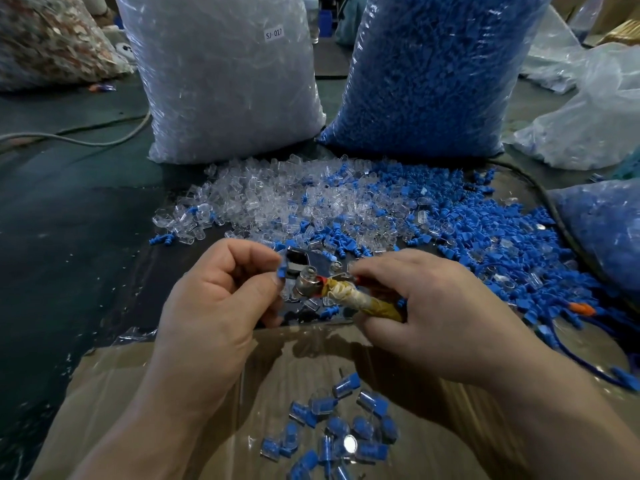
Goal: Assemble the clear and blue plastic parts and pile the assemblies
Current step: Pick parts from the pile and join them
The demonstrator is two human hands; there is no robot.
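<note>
Where a cardboard sheet (173, 393) lies nearest the viewer, a small pile of assemblies (332, 434) is seen on it, each a blue insert seated in a clear shell. Just beyond that pile, both hands are held over the near edge of the bench (69, 220). The left hand (214, 292) is curled, and a small blue part (281, 271) is pinched between its thumb and forefinger. The right hand (429, 306) is wrapped round the tape-bound handle of a tool (356, 299), whose metal head is pointed toward the left hand and lies just beside the pinched part (whether the 2 touch cannot be told). A dark metal plate (311, 259) is seen just behind the tool head.

Beyond the hands, a loose heap is spread over the bench. Clear parts (263, 199) are gathered mostly to the left and middle, loose blue parts (485, 237) mostly to the right, and the 2 kinds are mixed where they meet. Behind the heap, 2 tall plastic bags are stood upright side by side: a bag of clear pieces (225, 91), marked with a white label (274, 33) reading SJ-017, and a bag of blue pieces (433, 81). A pale cable (86, 142) is trailed across the bench at far left, and crumpled clear bags (588, 123) are heaped at far right.
</note>
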